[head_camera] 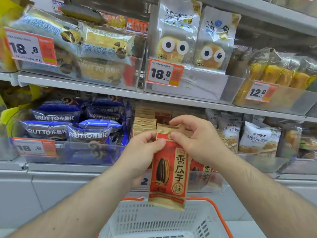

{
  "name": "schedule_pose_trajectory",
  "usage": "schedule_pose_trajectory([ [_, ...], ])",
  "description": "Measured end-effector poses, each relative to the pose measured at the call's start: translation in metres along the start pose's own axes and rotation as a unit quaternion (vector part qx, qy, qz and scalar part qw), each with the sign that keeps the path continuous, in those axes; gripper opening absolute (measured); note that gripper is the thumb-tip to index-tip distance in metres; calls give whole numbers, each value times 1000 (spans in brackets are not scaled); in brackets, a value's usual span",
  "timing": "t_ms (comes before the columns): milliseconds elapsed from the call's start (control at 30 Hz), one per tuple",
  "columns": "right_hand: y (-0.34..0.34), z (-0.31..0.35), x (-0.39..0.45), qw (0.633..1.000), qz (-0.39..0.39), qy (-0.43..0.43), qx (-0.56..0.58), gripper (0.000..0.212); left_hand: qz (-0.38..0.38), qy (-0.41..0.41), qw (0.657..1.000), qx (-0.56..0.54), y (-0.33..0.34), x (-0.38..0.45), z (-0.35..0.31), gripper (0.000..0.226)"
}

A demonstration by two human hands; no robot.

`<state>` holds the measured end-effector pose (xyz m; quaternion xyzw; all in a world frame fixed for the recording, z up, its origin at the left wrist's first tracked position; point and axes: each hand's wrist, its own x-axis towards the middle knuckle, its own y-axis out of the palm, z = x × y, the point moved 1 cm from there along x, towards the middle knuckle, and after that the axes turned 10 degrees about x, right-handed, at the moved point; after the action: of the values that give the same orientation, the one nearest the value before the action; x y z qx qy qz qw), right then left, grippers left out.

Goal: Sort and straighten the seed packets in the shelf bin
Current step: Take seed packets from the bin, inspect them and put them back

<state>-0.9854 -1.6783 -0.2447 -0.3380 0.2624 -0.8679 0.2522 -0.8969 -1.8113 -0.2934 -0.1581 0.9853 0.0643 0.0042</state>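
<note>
Clear shelf bin (212, 182) at lower centre holding red seed packets (204, 170), one seed packet (169, 170) upright at centre, long axis vertical, top pinched by left hand (142, 152) and right hand (193, 136) grips, white basket (154, 219) below.

Behind the hands, the grey shelf (68, 166) carries a clear bin (205, 182) of seed packets (145, 123) standing in rows. Left of the hands sits a bin of blue Brutto bread packs (87, 134); to their right, white pastry bags (259, 140).
</note>
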Motion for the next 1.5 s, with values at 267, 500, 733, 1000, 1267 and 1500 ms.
schedule_pose_trajectory([
  [267, 14, -24, -41, 943, -79, 200, 254, 12, -7, -48, 998, -42, 23, -2, 36, 21],
  [500, 22, -49, -65, 894, -94, 278, 338, 21, 12, -70, 996, -57, 34, -1, 49, 31],
  [733, 18, -57, -83, 887, -103, 274, 357, 31, 19, -81, 992, -96, 44, 1, 60, 26],
  [1000, 17, -65, -84, 826, -143, 334, 430, 47, 40, -47, 992, -108, 51, -1, 67, 31],
  [1267, 21, -63, -84, 829, -126, 326, 435, 43, 27, -57, 991, -118, 49, -2, 68, 24],
  [1500, 22, -66, -86, 892, -37, 272, 358, 42, -5, -57, 991, -118, 40, 6, 54, 24],
])
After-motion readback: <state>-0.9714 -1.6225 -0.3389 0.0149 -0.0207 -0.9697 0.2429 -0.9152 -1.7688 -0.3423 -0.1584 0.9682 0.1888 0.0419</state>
